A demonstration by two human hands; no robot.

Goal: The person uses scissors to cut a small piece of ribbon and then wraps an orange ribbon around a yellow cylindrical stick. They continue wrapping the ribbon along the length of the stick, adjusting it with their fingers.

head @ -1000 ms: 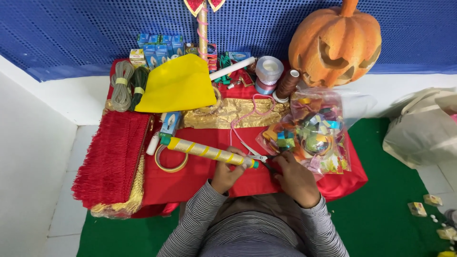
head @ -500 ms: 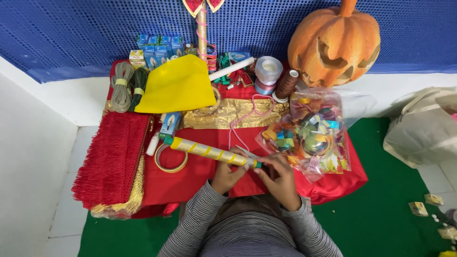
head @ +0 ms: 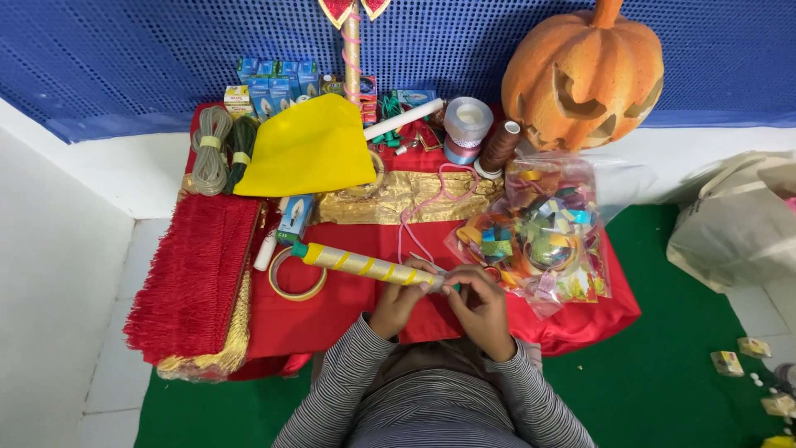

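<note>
holding the near end of the stick (head: 369, 265), both hands meet at the front edge of the red cloth (head: 348, 303). left hand (head: 400, 297): fingers curled shut around the stick from below. right hand (head: 481, 300): fingers pinched narrow on the stick's tip, just beside the left hand.

stick: gold with yellow spiral bands, green at the far end; it lies slanted, far end up-left, crossing over the rim of a tape ring (head: 296, 275) that lies flat on the cloth.

layout around the hands:
- bag (head: 543, 228) of coloured paper pieces, clear plastic, just right of the right hand.
- pink cord (head: 424, 211), looping from the middle of the cloth toward the hands.
- gold trim (head: 390, 197), a band across the cloth, beyond the stick.
- yellow sheet (head: 308, 149), folded, at the rear left.
- red fringe (head: 192, 274), with gold tassels at its near edge, at the left of the cloth.
- cord bundles (head: 222, 149), one grey and one green, left of the yellow sheet.
- tape rolls (head: 468, 124) and a brown spool (head: 499, 147), at the rear.
- pumpkin (head: 584, 75), orange, carved, at the rear right against the blue wall.
</note>
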